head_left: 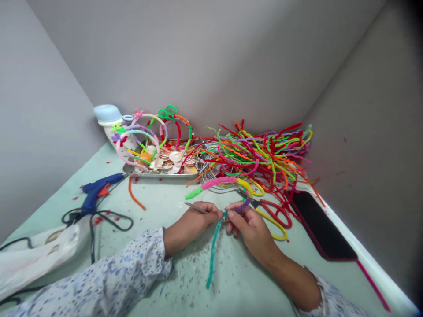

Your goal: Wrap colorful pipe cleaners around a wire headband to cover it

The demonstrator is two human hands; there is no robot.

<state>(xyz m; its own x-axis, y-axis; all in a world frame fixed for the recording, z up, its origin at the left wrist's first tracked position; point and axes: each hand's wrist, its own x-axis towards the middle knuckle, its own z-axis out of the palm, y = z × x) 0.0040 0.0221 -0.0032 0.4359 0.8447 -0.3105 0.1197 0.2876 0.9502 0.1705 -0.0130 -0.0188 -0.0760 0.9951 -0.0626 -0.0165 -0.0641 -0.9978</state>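
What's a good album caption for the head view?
Left hand pinches teal strip, right hand holds colourful band, tray behind.

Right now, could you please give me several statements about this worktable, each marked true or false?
1. The teal strip trails from between the left hand and the right hand. True.
2. The blue glue gun lies right of the metal tray. False: it lies to the left.
3. Shells lie in the tray. True.
4. The phone shows a bright screen. False: its screen is dark.
5. On the curved band, yellow sits between green and pink. False: it sits between pink and purple.
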